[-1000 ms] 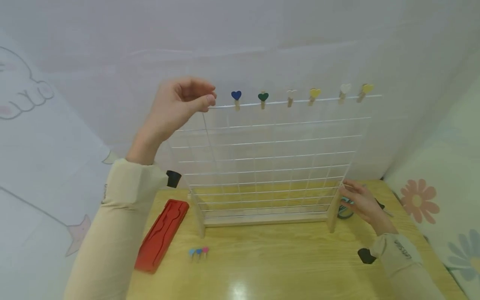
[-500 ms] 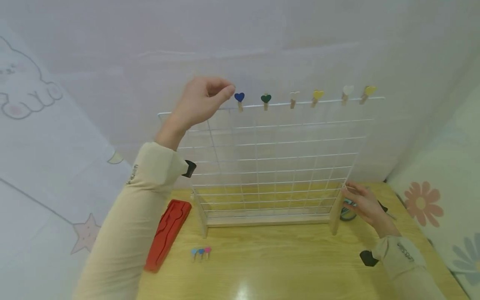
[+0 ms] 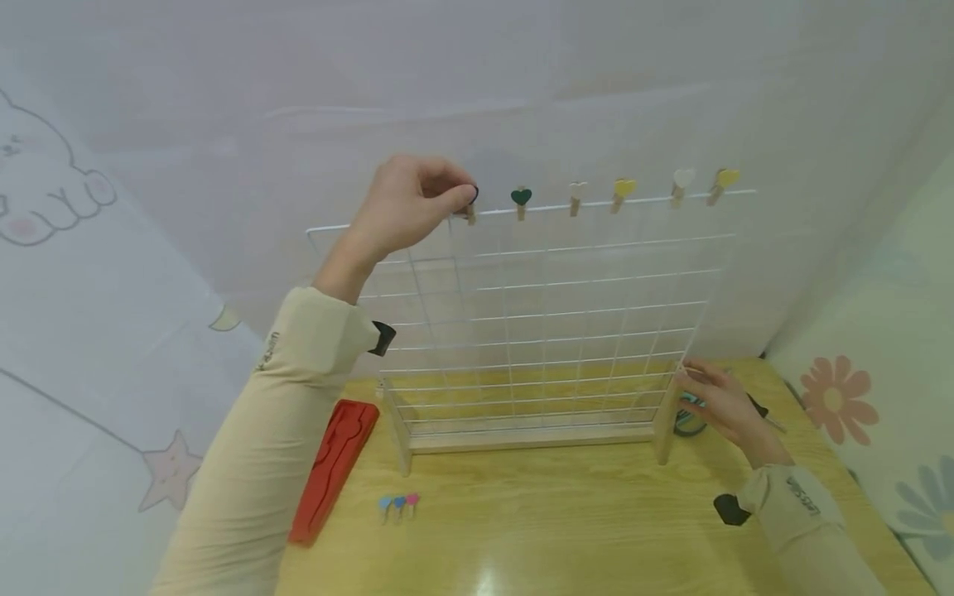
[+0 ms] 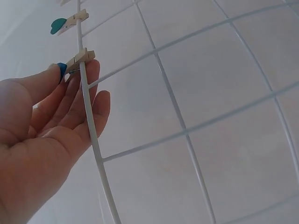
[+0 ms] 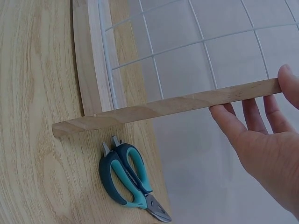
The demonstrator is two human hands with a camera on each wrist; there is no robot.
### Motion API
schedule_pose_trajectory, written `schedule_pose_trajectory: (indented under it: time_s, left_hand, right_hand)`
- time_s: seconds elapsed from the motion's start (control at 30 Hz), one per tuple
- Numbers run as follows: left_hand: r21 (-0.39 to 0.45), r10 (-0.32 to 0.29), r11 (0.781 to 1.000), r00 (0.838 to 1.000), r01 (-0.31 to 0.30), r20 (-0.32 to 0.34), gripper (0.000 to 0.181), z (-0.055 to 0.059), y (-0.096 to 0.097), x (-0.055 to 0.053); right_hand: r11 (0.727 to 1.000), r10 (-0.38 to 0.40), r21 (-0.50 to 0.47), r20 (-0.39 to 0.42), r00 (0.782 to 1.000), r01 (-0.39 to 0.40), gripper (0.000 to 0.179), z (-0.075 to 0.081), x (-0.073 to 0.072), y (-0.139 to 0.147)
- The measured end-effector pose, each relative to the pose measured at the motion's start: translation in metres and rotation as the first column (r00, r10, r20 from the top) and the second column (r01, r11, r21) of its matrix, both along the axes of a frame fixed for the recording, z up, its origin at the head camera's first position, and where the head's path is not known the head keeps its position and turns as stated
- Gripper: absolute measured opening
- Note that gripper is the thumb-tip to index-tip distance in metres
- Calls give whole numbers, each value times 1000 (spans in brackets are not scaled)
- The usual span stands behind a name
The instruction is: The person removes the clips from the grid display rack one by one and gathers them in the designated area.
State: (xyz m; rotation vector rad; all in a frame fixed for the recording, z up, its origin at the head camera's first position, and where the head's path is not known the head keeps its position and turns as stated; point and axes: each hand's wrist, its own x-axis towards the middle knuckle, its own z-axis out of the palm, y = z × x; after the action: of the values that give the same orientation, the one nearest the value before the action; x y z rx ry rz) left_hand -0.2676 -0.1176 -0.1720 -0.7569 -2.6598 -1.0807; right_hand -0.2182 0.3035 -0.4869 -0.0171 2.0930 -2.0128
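My left hand (image 3: 402,205) pinches a small wooden clothespin (image 4: 83,56) with a dark blue heart between thumb and fingers. The clothespin sits on the top wire of a white wire grid rack (image 3: 544,314); my fingers cover much of it in the head view. My right hand (image 3: 719,406) holds the rack's wooden side post (image 5: 173,106), thumb on one side and fingertips on the other. Along the top wire, to the right, are a green-heart clothespin (image 3: 521,201) and several more with white or yellow hearts.
Three clothespins (image 3: 398,503) with light blue, blue and pink hearts lie on the wooden table (image 3: 566,521). A red tray (image 3: 335,472) lies at the left. Teal-handled scissors (image 5: 124,175) lie beside the right post. A white wall covering (image 3: 224,99) stands behind.
My left hand has moved right along the top wire and now pinches the dark blue heart clothespin. The right hand stays on the post.
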Motion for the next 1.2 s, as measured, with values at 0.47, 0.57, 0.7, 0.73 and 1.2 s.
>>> schedule_pose_trajectory:
  time_s: [0.47, 0.57, 0.7, 0.73, 1.2]
  left_hand:
    - [64, 118, 992, 984, -110, -137, 14, -7, 13, 3]
    - [82, 130, 989, 982, -120, -134, 14, -7, 14, 4]
    - [130, 139, 984, 981, -121, -135, 13, -11, 17, 2]
    - [145, 142, 982, 980, -122, -137, 12, -13, 18, 2]
    - [251, 169, 960, 973, -126, -157, 14, -14, 18, 3]
  right_hand:
    - [1000, -3, -29, 13, 1000, 4, 78, 1, -1, 1]
    - [999, -8, -42, 13, 1000, 9, 77, 0, -2, 2]
    - [999, -12, -40, 12, 1000, 13, 75, -1, -3, 3]
    - [999, -12, -36, 9, 1000, 12, 74, -1, -3, 3]
    - [999, 3, -43, 9, 1000, -2, 74, -3, -4, 2]
